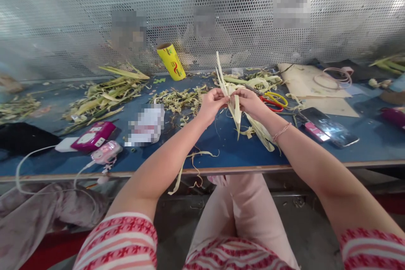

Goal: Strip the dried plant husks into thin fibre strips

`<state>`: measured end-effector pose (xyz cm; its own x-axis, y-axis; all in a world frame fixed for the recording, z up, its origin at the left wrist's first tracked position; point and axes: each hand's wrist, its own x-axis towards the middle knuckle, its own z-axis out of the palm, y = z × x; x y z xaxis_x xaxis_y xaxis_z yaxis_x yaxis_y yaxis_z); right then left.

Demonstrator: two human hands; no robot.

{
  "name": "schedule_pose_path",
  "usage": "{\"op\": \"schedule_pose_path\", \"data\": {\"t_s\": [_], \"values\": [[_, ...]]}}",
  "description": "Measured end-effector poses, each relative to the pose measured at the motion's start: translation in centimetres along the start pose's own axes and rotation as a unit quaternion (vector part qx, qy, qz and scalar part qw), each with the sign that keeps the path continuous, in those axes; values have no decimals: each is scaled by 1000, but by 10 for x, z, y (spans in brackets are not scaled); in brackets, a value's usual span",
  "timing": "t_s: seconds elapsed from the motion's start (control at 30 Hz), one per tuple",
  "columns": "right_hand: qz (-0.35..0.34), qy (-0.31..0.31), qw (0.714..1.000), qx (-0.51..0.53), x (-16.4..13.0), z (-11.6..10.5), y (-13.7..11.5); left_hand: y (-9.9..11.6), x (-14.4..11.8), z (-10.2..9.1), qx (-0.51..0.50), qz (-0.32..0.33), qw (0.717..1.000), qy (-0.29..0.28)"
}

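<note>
Above the blue table, my left hand [211, 104] and my right hand [248, 100] are close together with fingers pinched. Both hold a bundle of pale dried leaf strips [236, 116], whose narrow ends rise to a point above my left hand and hang down below the fingers. The fingertips partly hide where the strips meet. Just right of my right hand lie scissors [274, 101] with red and yellow handles. Under my right forearm rests a longer pale leaf [262, 135].
Heaps of leaf strips [107, 93] and shredded scraps [180, 99] lie on the table [180, 158]. A yellow tube [171, 62] leans by the perforated metal panel [240, 17]. A phone [329, 126] lies at right, a magenta device [94, 136] at left.
</note>
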<state>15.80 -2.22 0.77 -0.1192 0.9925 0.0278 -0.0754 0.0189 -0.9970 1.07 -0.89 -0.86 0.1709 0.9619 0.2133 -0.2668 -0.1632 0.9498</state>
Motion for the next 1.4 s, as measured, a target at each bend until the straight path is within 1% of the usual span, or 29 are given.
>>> {"op": "schedule_pose_path", "data": {"t_s": [0.2,0.27,0.4,0.47,0.6,0.7,0.8,0.87,0.93,1.0,1.1,1.2,1.3,1.4], "values": [[56,1,998,27,-7,3,-7,-4,3,-2,15,22,1000,-13],[62,5,997,41,-8,3,-8,-4,2,-2,20,27,999,-14],[64,32,995,71,-6,4,-6,-4,2,-2,26,29,999,-16],[30,41,995,82,-2,3,0,-5,3,-3,25,41,999,-17],[-82,56,991,87,8,-2,10,-7,5,-4,8,65,998,-4],[-133,45,987,82,11,-5,13,-6,3,-1,-14,28,1000,-3],[-165,15,983,80,11,-5,14,-3,-3,6,-7,-24,999,-25],[-175,-7,981,82,10,-4,15,-1,-6,9,2,-38,999,-29],[-182,-21,979,91,8,-2,16,1,-7,11,7,-42,999,-23],[-182,-25,978,101,5,0,14,2,-8,10,8,-43,999,-6],[-161,-21,981,106,-1,2,7,3,-7,9,2,-46,999,8],[-138,-14,985,106,-6,4,-1,4,-7,8,4,-34,999,-10],[-127,-7,986,104,-8,3,-3,4,-8,10,11,-14,999,-36],[-119,-9,988,100,-7,2,-2,5,-9,10,6,-11,999,-42]]}}
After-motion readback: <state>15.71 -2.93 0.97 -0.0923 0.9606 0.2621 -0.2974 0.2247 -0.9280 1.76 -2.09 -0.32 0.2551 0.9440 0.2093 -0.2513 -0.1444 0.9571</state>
